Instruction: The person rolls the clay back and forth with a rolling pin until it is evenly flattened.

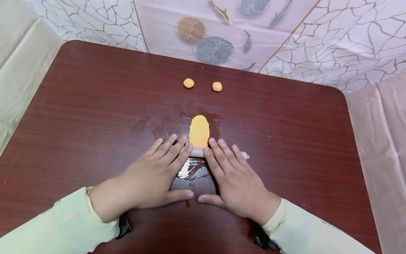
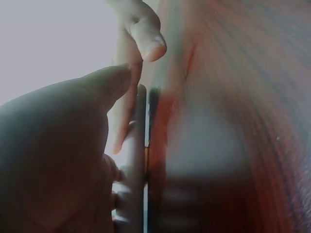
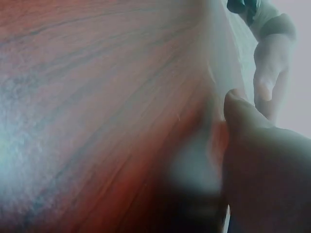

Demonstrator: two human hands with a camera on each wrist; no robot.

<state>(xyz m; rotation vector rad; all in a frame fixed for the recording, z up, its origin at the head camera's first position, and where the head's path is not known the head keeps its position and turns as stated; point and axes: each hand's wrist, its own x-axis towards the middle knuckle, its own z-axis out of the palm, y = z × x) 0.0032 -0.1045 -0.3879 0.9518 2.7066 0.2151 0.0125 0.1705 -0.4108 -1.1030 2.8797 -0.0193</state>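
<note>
A flattened oval of orange dough lies on the dark wooden table. At its near end a thin pale rolling pin lies crosswise, its right tip showing. My left hand and right hand lie flat, straight fingers pressing on the pin either side of the dough. In the left wrist view the pin shows edge-on under my left hand. The right wrist view shows my right hand close and blurred.
Two small orange dough balls sit farther back on the table. A greasy sheen marks the wood between my hands. Patterned sheeting hangs behind the table, plain cloth at the left side.
</note>
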